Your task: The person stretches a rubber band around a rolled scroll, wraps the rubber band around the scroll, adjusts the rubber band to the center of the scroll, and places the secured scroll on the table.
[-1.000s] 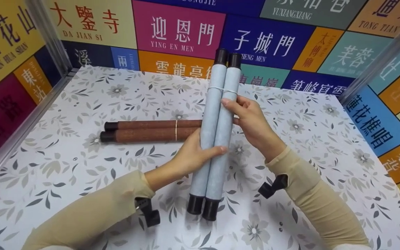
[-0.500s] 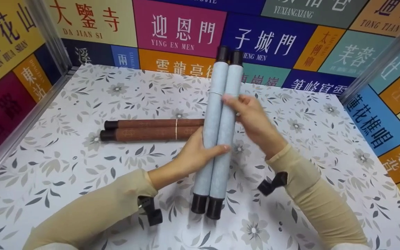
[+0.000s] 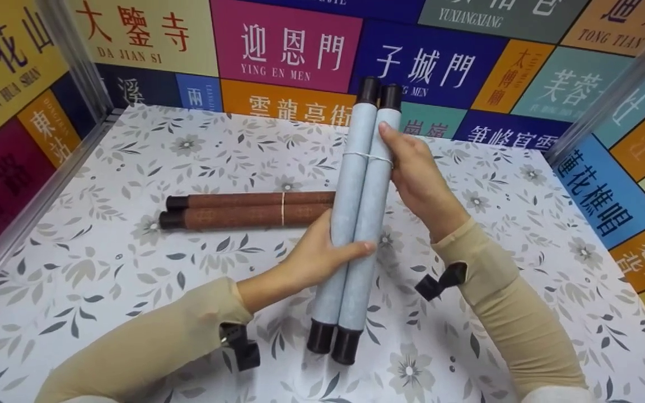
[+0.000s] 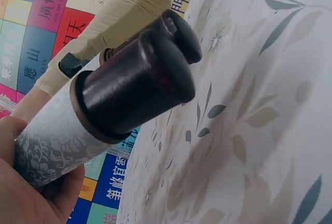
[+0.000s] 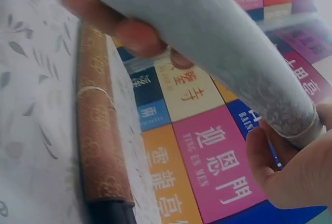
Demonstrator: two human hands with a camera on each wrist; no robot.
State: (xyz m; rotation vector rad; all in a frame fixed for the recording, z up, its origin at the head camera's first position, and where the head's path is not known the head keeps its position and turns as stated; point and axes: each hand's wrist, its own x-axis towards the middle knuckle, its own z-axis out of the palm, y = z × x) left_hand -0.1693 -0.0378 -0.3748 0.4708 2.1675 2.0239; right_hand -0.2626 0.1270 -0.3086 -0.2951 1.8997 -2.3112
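Two pale blue rolled scrolls (image 3: 350, 190), side by side with dark end knobs (image 3: 346, 347), are held up at a tilt above the table. A thin white band (image 3: 368, 157) circles both near the top. My left hand (image 3: 322, 252) grips them below the middle, thumb across the front, its other fingers (image 5: 137, 37) behind them in the right wrist view. Higher up, my right hand (image 3: 420, 173) holds the right-hand scroll, thumb on its face just under the top knob. The left wrist view shows the lower knobs (image 4: 140, 79) close up and patterned cloth (image 4: 62, 136).
A pair of brown scrolls (image 3: 238, 215), tied with a white band (image 3: 283, 210), lies crosswise on the flower-patterned table (image 3: 132, 313), partly hidden behind the blue ones. Colourful panels with Chinese characters (image 3: 289, 47) wall the back and both sides.
My right hand has slid up the blue scrolls past the band, toward the top knobs. The scrolls have shifted slightly right with my left hand. The brown pair stays put.
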